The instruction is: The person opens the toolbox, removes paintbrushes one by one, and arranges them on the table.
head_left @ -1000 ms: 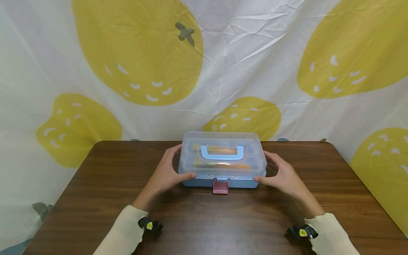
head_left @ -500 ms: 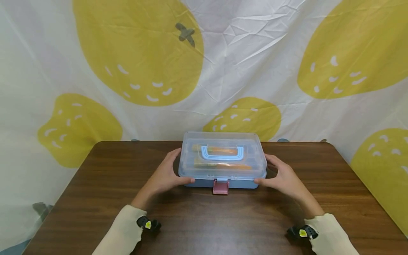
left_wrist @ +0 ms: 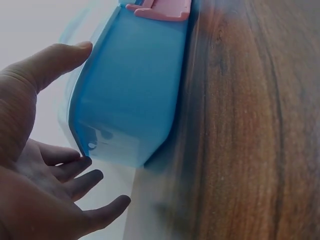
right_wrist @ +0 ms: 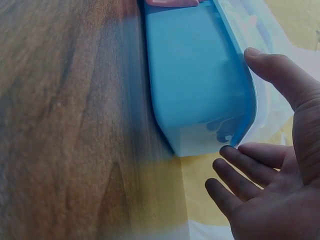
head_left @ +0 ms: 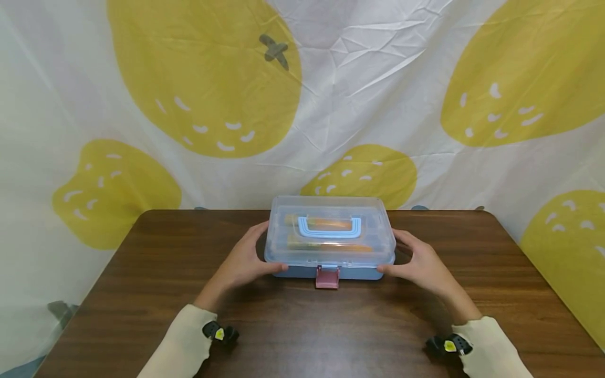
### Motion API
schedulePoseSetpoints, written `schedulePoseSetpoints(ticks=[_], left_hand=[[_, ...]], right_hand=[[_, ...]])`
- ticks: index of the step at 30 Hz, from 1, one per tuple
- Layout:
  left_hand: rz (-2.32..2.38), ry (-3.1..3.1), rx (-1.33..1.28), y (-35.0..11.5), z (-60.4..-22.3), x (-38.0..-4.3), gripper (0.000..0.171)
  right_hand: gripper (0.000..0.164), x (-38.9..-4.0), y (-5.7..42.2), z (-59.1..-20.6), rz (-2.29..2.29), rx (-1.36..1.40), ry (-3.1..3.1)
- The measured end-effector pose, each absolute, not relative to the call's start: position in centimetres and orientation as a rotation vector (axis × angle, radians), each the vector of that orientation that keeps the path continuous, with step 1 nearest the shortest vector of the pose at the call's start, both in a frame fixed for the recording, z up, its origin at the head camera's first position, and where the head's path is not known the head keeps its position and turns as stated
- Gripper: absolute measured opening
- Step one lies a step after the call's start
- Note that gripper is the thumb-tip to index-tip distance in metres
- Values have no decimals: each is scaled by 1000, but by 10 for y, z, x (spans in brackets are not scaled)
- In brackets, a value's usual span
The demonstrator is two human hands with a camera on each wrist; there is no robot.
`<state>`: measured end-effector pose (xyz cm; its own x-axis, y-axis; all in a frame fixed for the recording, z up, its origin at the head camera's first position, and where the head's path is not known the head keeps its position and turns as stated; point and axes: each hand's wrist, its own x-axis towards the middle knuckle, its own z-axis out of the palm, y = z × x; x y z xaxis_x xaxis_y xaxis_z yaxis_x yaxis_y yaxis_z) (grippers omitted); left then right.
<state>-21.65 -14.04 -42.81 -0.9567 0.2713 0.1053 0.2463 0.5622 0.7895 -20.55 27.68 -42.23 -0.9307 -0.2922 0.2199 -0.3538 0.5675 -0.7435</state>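
A storage box (head_left: 359, 272) with a light blue base stands near the table's back edge. Its clear lid (head_left: 331, 205) is down and has a blue handle (head_left: 329, 233). The pink latch (head_left: 327, 278) hangs out from the front. At the box's left end is my left hand (head_left: 243, 258), thumb tip by the front rim. My right hand (head_left: 420, 262) mirrors it at the right end. In the left wrist view, loosely spread fingers (left_wrist: 82, 182) lie at the box's end. Similarly, fairly straight fingers (right_wrist: 240, 182) show in the right wrist view, fingertips near the rim.
Orange and greenish long items (head_left: 331, 245) show through the lid. A brown wooden table (head_left: 302, 331) carries the box. Behind it hangs a white cloth (head_left: 227, 181) with yellow fruit prints. Dark wrist straps (head_left: 219, 332) sit over pale sleeves.
Both thumbs have slid slightly down at the box front, the left one from the lid's edge toward the base. My fingers have dropped a little too. The box stays in place.
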Motion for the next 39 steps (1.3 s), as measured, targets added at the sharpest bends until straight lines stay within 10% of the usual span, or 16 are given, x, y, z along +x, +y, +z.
schedulePoseSetpoints(ticks=[39], left_hand=[[1336,2721,519,-149,-423,-218,107]], right_hand=[[84,-207,286,-418,1234,645,-2776]])
